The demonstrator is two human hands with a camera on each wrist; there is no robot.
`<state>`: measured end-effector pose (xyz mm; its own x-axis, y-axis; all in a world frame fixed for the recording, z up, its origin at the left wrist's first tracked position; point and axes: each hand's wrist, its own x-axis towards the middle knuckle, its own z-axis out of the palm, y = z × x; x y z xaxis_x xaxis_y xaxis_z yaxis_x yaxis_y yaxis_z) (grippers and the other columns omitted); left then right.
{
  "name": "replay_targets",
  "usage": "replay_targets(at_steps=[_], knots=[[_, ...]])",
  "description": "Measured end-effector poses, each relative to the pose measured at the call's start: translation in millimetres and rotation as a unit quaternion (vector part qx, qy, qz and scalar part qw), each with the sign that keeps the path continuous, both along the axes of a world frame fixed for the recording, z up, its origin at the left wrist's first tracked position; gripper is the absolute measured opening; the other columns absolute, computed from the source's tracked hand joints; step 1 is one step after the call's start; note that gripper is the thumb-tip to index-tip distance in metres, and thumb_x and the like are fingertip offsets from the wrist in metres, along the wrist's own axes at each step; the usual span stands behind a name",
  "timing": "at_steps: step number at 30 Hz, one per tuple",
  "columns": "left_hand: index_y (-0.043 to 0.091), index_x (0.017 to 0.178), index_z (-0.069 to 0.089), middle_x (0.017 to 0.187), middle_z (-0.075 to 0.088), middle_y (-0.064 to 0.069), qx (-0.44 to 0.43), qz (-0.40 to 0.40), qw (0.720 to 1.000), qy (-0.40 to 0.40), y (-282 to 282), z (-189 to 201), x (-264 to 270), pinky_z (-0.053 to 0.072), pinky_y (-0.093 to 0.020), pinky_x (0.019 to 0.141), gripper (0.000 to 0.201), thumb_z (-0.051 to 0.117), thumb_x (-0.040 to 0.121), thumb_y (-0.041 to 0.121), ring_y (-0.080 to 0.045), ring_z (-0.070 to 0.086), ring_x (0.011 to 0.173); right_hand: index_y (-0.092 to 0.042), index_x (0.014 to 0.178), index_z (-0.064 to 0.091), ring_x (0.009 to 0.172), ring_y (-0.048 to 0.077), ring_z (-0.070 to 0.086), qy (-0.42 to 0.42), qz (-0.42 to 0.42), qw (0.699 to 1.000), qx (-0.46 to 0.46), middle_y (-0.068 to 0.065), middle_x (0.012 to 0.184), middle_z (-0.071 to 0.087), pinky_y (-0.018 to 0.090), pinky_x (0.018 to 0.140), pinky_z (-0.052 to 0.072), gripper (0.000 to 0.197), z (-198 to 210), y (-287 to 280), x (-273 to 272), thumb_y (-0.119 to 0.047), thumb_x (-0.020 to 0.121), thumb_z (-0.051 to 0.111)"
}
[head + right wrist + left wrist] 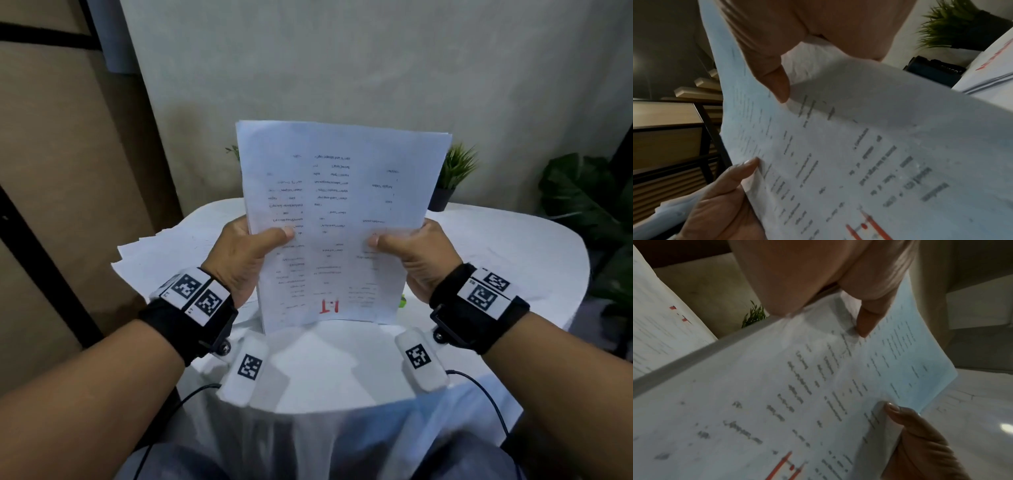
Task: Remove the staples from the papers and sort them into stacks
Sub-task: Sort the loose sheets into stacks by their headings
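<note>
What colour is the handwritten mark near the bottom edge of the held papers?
Red, on the white papers; it shows best in the head view.

white papers (342,222) (red mark), green plant (457,168)

Probably a home or small office corner: a round table under a white cloth (496,260) stands against a plain pale plastered wall (342,61). Behind the table sits a small green potted plant in a dark pot (454,178); left of it, loose white printed sheets (161,253).
</note>
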<state>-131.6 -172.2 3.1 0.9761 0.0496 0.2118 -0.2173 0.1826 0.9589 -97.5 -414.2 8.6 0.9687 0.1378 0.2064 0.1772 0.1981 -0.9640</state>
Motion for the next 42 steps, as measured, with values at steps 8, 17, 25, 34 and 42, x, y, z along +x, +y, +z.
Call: replay_targets(at_steps=[8,17,25,34,42], knots=[[0.015,0.116,0.074,0.116,0.079,-0.008,0.071,0.008,0.997,0.018,-5.6,-14.1,-6.1,0.055,-0.058,0.101,0.039,0.074,0.077,0.014,-0.032,0.074,0.109,0.004,0.101,0.071,0.097,0.041,0.07,0.004,-0.008,1.0,-0.011,0.021,0.103,0.074,0.048,0.088,0.057,0.037,-11.8,0.0,3.2,0.008,0.065,0.078],[0.007,0.126,0.068,0.117,0.078,-0.011,-0.07,0.066,0.995,-0.002,27.4,31.2,7.8,0.064,-0.037,0.081,0.032,0.057,0.098,-0.003,-0.027,0.077,0.102,-0.006,0.089,0.071,0.063,0.022,0.065,-0.031,-0.012,0.98,-0.197,0.006,0.074,0.072,0.032,0.055,0.054,0.002,24.2,3.6,13.0,-0.004,0.088,0.07],[0.027,0.15,0.045,0.138,0.058,-0.002,0.561,0.286,0.719,-0.295,83.0,110.3,2.2,0.032,-0.038,0.119,0.074,0.068,0.08,0.034,-0.017,0.053,0.129,-0.013,0.089,0.071,0.076,0.025,0.06,-0.256,-0.027,0.724,-0.64,0.008,0.085,0.07,0.027,0.06,0.043,0.012,129.0,45.8,40.3,-0.013,0.084,0.059],[0.015,0.07,0.058,0.059,0.059,-0.005,0.776,0.166,0.577,-0.193,84.0,142.4,32.5,0.053,-0.042,0.054,0.02,0.059,0.087,0.025,-0.035,0.058,0.057,-0.015,0.088,0.067,0.077,0.021,0.055,-0.429,-0.006,0.66,-0.617,-0.001,0.084,0.067,0.029,0.063,0.038,0.011,149.3,80.0,76.4,-0.013,0.087,0.056],[0.033,0.098,0.074,0.089,0.078,0.001,0.514,0.169,0.829,-0.143,196.6,110.1,55.7,0.063,-0.046,0.072,0.034,0.07,0.087,0.065,-0.028,0.077,0.082,-0.01,0.114,0.065,0.101,0.029,0.063,-0.044,0.019,0.585,-0.81,0.007,0.112,0.066,0.038,0.089,0.052,0.071,21.2,38.8,185.8,-0.072,0.084,0.047]])
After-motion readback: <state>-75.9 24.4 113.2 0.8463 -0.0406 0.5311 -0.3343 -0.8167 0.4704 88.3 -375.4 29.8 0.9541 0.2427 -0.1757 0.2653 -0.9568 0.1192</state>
